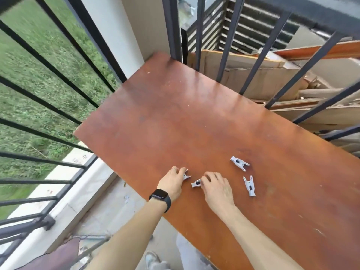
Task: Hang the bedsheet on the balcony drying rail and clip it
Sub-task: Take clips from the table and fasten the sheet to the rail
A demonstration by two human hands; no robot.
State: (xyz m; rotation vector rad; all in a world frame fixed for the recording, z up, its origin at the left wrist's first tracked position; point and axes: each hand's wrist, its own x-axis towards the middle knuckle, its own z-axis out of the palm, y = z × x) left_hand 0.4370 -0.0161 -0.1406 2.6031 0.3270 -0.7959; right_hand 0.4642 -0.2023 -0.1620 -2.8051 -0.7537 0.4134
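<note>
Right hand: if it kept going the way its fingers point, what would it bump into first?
The right hand would first meet the grey clothes peg right in front of it, which it seems to pinch. Just beyond are the left hand and the second peg it grips, probably next.
</note>
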